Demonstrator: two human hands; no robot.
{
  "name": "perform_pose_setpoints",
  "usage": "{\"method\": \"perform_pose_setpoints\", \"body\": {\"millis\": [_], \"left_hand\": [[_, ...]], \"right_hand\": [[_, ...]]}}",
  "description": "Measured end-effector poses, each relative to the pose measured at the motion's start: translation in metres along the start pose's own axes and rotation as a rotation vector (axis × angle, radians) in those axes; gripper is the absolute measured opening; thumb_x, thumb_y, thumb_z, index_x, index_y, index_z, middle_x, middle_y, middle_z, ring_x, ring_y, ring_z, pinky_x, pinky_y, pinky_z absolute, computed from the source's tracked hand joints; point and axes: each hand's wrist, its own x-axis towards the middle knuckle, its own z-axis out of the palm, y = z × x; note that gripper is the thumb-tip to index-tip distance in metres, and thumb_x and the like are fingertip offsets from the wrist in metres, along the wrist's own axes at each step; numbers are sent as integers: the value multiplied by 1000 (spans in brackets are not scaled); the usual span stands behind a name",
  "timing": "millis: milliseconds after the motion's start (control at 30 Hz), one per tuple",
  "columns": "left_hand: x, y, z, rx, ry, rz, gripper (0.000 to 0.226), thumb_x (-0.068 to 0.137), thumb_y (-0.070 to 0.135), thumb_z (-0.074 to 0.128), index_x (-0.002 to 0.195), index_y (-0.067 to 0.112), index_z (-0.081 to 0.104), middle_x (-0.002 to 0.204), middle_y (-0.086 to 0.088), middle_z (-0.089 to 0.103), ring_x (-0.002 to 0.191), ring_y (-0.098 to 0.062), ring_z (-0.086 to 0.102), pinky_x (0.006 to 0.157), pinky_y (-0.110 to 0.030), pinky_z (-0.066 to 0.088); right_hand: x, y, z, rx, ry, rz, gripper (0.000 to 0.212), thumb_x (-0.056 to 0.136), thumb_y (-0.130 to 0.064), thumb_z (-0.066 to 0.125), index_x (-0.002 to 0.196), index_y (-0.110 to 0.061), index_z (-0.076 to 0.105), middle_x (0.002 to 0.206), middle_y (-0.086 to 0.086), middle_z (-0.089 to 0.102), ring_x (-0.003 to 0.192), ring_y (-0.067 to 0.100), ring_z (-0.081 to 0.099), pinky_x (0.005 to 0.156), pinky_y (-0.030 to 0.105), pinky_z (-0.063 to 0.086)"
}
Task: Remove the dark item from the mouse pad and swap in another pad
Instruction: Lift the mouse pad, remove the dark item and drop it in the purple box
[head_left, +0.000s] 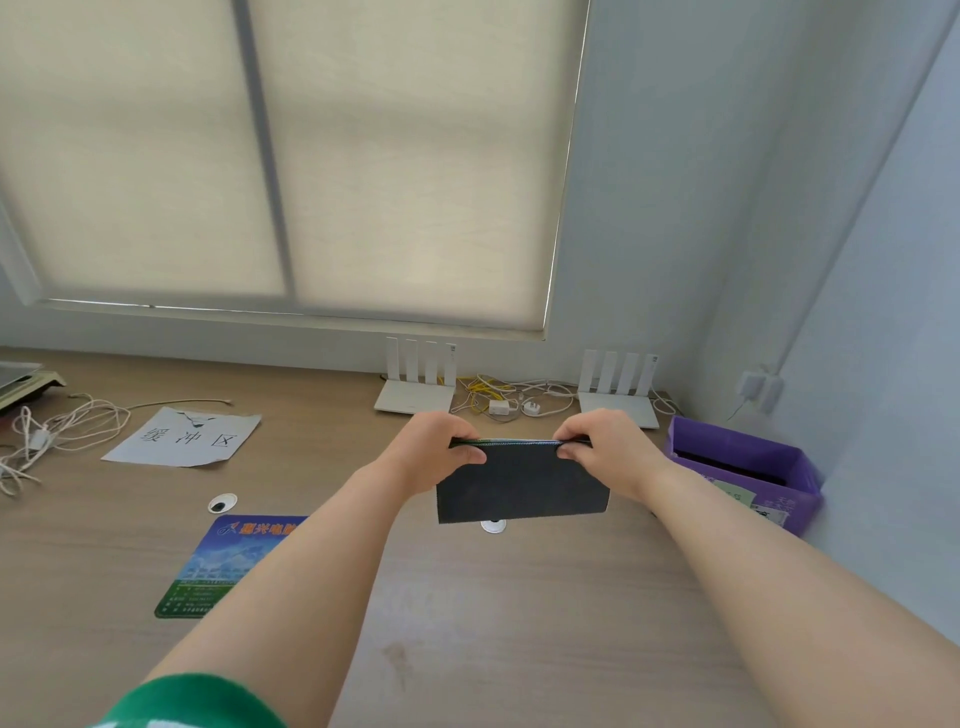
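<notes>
A dark, flat rectangular pad (522, 486) hangs above the desk, its black underside facing me. My left hand (436, 449) grips its top left corner and my right hand (597, 447) grips its top right corner. A thin green edge shows along the pad's top. On the desk to the lower left lies a blue and green printed mouse pad (218, 566), partly hidden by my left forearm.
A purple box (748, 478) stands at the right by the wall. Two white routers (415, 389) (618, 395) with cables sit at the back. A paper sheet (187, 439), loose white cords (47, 436) and two round desk grommets (222, 503) (493, 526) lie on the wooden desk.
</notes>
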Motion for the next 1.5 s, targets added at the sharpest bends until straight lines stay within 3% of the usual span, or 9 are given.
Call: {"method": "perform_pose_setpoints", "body": {"millis": [167, 333, 467, 600, 733, 867, 1067, 1333, 1500], "left_hand": [[5, 3, -4, 4, 54, 68, 25, 91, 29, 62, 106, 14, 73, 96, -2, 72, 82, -17, 58, 64, -22, 40], [11, 5, -5, 46, 13, 104, 27, 94, 31, 56, 104, 12, 73, 95, -4, 72, 82, -20, 59, 68, -30, 46], [17, 2, -2, 87, -27, 117, 26, 95, 32, 55, 101, 13, 71, 91, -4, 70, 78, -20, 55, 65, -30, 40], [22, 1, 3, 158, -81, 154, 31, 97, 35, 51, 92, 9, 68, 85, -9, 69, 79, -28, 58, 69, -38, 47], [28, 3, 10, 206, -130, 213, 32, 98, 36, 48, 93, 9, 66, 87, -8, 68, 82, -29, 59, 73, -41, 50], [34, 15, 19, 204, -119, 241, 32, 97, 35, 48, 91, 10, 66, 87, -7, 68, 80, -26, 57, 67, -37, 44], [48, 50, 41, 178, -128, 252, 27, 95, 32, 53, 92, 11, 69, 85, -6, 70, 78, -27, 59, 67, -38, 47], [84, 134, 99, 126, -100, 181, 12, 89, 27, 63, 94, 17, 67, 84, -4, 68, 78, -24, 58, 67, -35, 46], [106, 175, 133, 125, -124, 165, 8, 89, 22, 62, 91, 18, 69, 81, 1, 69, 77, -22, 57, 68, -33, 43]], "right_hand": [[-4, 1, -15, 7, 25, 15, 16, 86, -15, 65, 100, -16, 74, 88, -2, 69, 85, 16, 58, 75, 26, 42], [-12, 1, -22, -62, 3, 31, 18, 89, -19, 64, 104, -14, 72, 88, 0, 68, 81, 15, 58, 70, 22, 42], [-18, 2, -22, -130, -9, 61, 18, 91, -25, 61, 102, -14, 71, 83, -4, 63, 78, 14, 57, 63, 19, 36], [-26, 4, -20, -172, -3, 104, 18, 91, -29, 60, 99, -15, 70, 78, -5, 61, 73, 12, 54, 59, 18, 33], [-34, 8, -18, -208, 7, 139, 19, 92, -30, 59, 99, -15, 69, 81, -4, 63, 75, 14, 57, 62, 21, 35], [-45, 19, -21, -208, 17, 157, 19, 92, -27, 59, 101, -15, 69, 82, -4, 63, 76, 13, 57, 64, 21, 38], [-60, 63, -41, -200, 21, 151, 19, 91, -28, 60, 102, -16, 71, 91, 0, 71, 83, 16, 61, 76, 35, 52], [-91, 159, -86, -178, -2, 139, 17, 91, -25, 60, 101, -17, 70, 92, -1, 70, 81, 13, 58, 71, 26, 43], [-111, 214, -109, -142, 11, 128, 12, 88, -20, 63, 97, -17, 71, 92, 0, 72, 83, 16, 58, 77, 31, 47]]}}
